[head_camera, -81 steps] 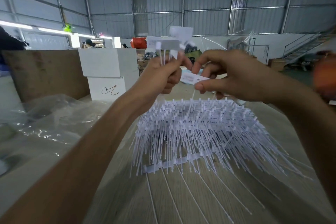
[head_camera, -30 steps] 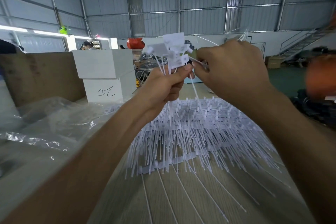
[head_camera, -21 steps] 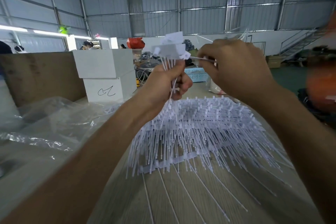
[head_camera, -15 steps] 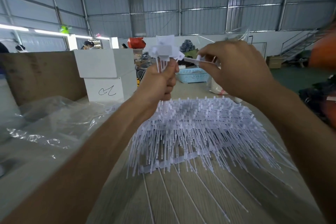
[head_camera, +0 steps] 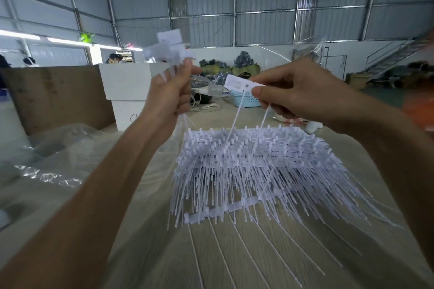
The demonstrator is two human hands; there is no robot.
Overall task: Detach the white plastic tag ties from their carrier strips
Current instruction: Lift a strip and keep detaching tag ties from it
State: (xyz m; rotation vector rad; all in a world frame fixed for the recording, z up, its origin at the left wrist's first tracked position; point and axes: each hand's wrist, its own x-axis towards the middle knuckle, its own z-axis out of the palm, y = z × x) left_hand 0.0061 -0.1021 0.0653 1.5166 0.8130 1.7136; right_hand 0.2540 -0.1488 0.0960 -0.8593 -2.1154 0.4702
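I work at a pale wood-grain tabletop (head_camera: 246,263) inside a big shed with grey corrugated metal walls (head_camera: 263,4) and steel framing. Long strip lights (head_camera: 21,34) glow at my left. A brown board (head_camera: 56,96) stands beside stacked white boxes (head_camera: 126,94). Clear plastic sheeting (head_camera: 54,159) lies crumpled on my left. A metal staircase (head_camera: 397,54) climbs at far right.

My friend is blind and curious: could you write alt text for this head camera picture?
Two bare hands work above a heap of white tag ties on a table: the left hand grips a bunch of loose ties, the right hand pinches a single tie. A warehouse lies behind.
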